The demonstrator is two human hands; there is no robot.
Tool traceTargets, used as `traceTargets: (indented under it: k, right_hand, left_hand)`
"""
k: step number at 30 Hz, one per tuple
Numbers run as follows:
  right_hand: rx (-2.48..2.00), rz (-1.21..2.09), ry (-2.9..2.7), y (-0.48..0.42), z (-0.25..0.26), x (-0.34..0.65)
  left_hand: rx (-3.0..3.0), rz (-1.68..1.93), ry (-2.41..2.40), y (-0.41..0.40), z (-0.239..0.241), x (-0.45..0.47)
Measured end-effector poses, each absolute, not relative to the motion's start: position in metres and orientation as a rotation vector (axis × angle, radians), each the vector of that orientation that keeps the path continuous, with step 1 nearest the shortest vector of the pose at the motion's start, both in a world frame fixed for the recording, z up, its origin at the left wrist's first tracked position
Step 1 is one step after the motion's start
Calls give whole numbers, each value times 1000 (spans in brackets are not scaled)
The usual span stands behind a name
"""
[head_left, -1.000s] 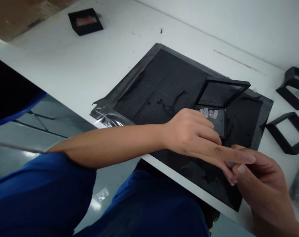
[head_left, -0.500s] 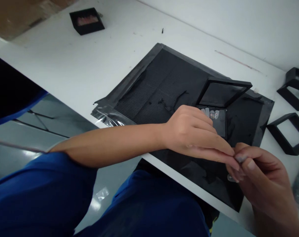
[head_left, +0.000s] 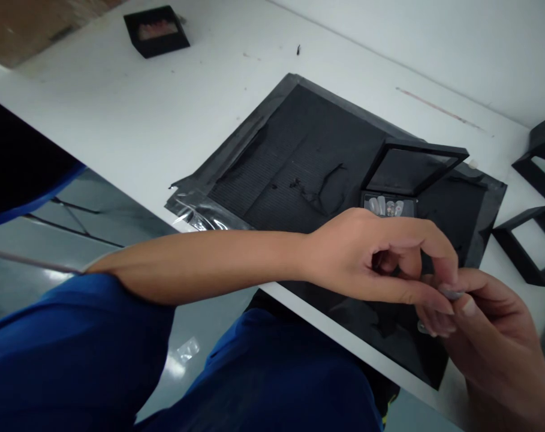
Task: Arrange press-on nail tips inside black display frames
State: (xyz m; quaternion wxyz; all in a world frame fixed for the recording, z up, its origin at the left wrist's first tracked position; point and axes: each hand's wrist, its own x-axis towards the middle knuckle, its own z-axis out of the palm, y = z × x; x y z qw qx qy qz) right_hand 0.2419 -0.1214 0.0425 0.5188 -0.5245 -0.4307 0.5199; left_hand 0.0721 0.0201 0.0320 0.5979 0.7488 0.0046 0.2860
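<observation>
My left hand (head_left: 380,258) reaches across from the left, its thumb and forefinger pinched on a small pale false nail (head_left: 452,294). My right hand (head_left: 483,330) meets it from the lower right, fingers curled and pinching the same small piece. Both hands hover over the near right part of a black mat (head_left: 299,162). Just behind my left hand stands an open black display box (head_left: 402,180), its lid raised. Several pale false nails (head_left: 386,206) lie in a row in its base.
The mat is taped onto a white table (head_left: 141,120). A black box with pinkish contents (head_left: 156,30) sits at the far left. Two empty black frames (head_left: 528,243) lie at the right edge. My blue-clad legs are below the table edge.
My left hand has curled from flat outstretched fingers into a pinch at the right hand's fingertips. The right hand has shifted slightly right.
</observation>
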Motion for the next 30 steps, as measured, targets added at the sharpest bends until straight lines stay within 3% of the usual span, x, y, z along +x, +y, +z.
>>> traceTargets:
  k: [11, 30]
  right_hand:
    - [-1478, 1101, -979, -126, 50, 237]
    - [-1466, 1148, -1021, -123, 50, 238]
  left_hand:
    - [1108, 174, -202, 19, 36, 76]
    - [1132, 102, -240, 24, 35, 74]
